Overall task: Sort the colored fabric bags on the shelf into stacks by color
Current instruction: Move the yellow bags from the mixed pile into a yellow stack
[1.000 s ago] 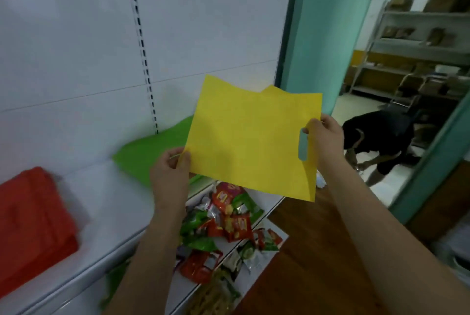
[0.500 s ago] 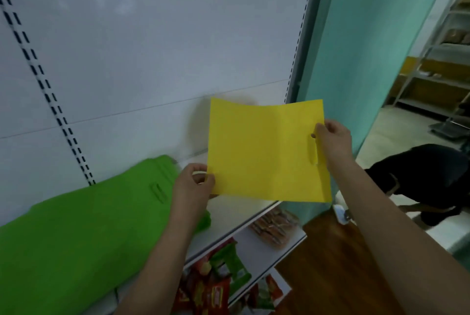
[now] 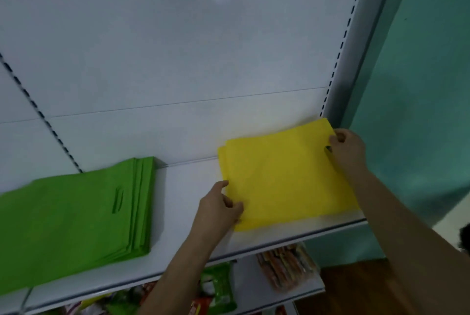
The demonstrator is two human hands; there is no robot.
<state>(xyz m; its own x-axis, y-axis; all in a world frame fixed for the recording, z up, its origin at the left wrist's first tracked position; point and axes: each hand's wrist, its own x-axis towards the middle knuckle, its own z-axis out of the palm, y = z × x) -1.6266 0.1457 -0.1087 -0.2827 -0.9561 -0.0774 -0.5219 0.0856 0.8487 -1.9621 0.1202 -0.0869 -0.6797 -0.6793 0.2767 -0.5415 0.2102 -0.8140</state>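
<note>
Left hand [image 3: 218,209] and right hand [image 3: 346,148] pinching yellow bag [image 3: 287,182] at lower right, over shelf [image 3: 183,213]. Risk: top sheet sliding askew off the stack on release.

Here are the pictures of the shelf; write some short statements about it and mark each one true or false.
1. The yellow fabric bags lie on the white metal shelf. True.
2. The stack of green fabric bags touches the yellow ones. False: bare shelf lies between them.
3. The left hand and the right hand both hold the yellow bags. True.
4. The green stack lies right of the yellow bags. False: it lies left.
</note>
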